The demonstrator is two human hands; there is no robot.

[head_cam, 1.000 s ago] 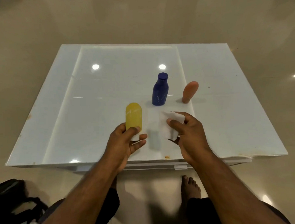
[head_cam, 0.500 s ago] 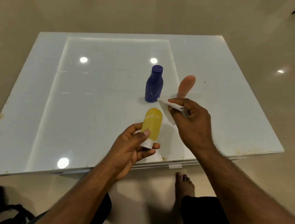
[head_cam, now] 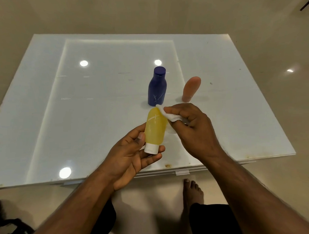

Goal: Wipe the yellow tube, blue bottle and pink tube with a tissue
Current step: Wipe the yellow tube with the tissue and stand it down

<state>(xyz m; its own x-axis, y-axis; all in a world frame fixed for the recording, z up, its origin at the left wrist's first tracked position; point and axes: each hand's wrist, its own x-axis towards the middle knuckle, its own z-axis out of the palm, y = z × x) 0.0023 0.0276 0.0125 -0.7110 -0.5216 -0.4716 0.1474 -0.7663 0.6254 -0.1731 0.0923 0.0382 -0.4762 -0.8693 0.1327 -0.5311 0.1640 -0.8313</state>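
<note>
gripping translucent yellow tube (head_cam: 155, 129) in left hand (head_cam: 129, 158) fingers, right hand (head_cam: 191, 131) pinching crumpled tissue (head_cam: 169, 115) against it

Both forearms reach forward over the near tabletop (head_cam: 44, 121) edge. The left hand (head_cam: 132, 153), palm up, grips the tube (head_cam: 155, 127) near its cap; the right hand (head_cam: 191, 129) pinches a tissue (head_cam: 167, 114) against its upper side.

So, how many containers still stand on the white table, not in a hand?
2. The blue bottle stands upright mid-table, and the pink tube stands just to its right. The yellow tube is off the table, held in the left hand. None seems hidden.
</note>
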